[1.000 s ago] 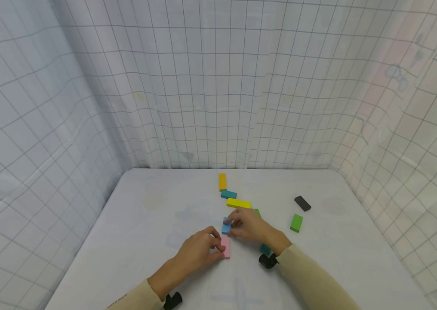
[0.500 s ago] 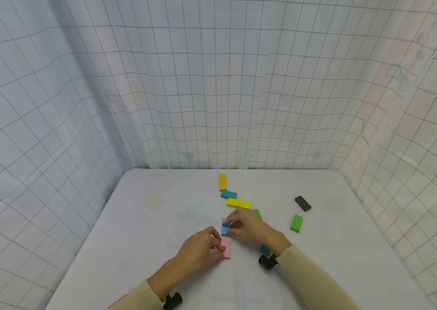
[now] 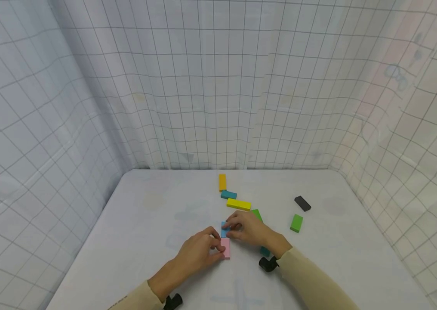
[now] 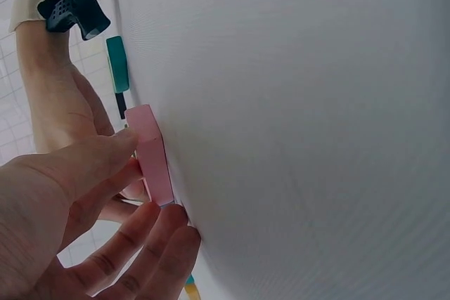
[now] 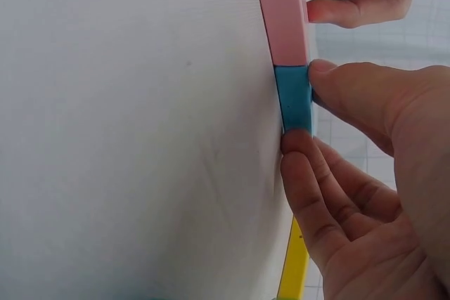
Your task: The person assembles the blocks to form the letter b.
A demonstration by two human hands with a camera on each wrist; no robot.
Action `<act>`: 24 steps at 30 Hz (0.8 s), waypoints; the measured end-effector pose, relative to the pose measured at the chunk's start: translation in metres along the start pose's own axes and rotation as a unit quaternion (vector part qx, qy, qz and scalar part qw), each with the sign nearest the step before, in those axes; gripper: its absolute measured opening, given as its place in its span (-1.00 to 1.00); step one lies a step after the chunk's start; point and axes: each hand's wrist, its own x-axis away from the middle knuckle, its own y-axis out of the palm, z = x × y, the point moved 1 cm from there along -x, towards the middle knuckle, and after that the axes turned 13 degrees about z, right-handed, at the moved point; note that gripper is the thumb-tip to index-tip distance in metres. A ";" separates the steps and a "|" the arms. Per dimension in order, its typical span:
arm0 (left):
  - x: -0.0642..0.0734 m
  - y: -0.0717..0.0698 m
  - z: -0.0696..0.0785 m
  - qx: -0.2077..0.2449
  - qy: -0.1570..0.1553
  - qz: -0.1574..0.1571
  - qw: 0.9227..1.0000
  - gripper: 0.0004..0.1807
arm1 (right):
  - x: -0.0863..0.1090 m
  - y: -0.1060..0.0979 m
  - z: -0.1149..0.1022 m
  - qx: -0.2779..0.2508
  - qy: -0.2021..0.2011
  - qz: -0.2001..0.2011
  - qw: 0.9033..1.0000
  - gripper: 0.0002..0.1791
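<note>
My left hand (image 3: 199, 249) holds a flat pink block (image 3: 226, 248) on the white table, thumb and fingers at its sides. Just beyond it, my right hand (image 3: 251, 228) pinches a smaller blue block (image 3: 224, 233) between thumb and fingertips. Seen from the right wrist, the blue block (image 5: 294, 100) meets the end of the pink block (image 5: 285, 19), and the two lie in line. From the left wrist, the pink block (image 4: 151, 156) shows along its near side, while the blue one is mostly hidden behind fingers.
Past the hands, an orange-yellow block (image 3: 223, 182), a teal block (image 3: 229, 195), a yellow block (image 3: 238, 204) and a partly covered green block (image 3: 256, 214) form a bent row. A dark teal block (image 3: 265, 251) sits by the right wrist. Rightward lie another green block (image 3: 296, 223) and a black block (image 3: 303, 203).
My right hand has drawn the blue block a little toward me, so the gap to the pink block has closed. The left hand and pink block have stayed in place.
</note>
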 end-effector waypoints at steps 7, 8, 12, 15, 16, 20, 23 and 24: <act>0.001 -0.001 0.000 0.008 0.003 0.007 1.000 -0.91 | 0.001 0.001 -0.001 0.004 -0.007 0.006 1.000 -0.69; 0.002 -0.001 0.000 0.009 0.002 0.006 1.000 -0.90 | 0.001 0.002 -0.001 0.003 -0.007 0.006 1.000 -0.68; 0.002 -0.001 0.000 0.012 -0.002 0.004 1.000 -0.90 | 0.001 0.007 0.011 0.001 -0.022 0.011 1.000 -0.67; 0.003 0.000 -0.002 0.012 -0.001 0.007 1.000 -0.89 | 0.002 0.007 0.011 -0.001 -0.025 0.013 1.000 -0.67; 0.003 0.000 -0.002 0.012 -0.001 0.008 1.000 -0.89 | 0.001 0.007 0.011 0.000 -0.025 0.013 1.000 -0.66; 0.003 0.000 -0.002 0.012 0.004 0.011 1.000 -0.90 | 0.002 0.002 -0.001 0.002 -0.004 0.007 1.000 -0.67; 0.003 0.000 -0.001 0.009 0.009 0.012 1.000 -0.91 | 0.002 0.003 -0.002 0.007 0.001 0.005 1.000 -0.67; 0.003 0.000 -0.001 0.009 0.010 0.012 1.000 -0.91 | 0.002 0.003 -0.002 0.008 0.003 0.004 1.000 -0.67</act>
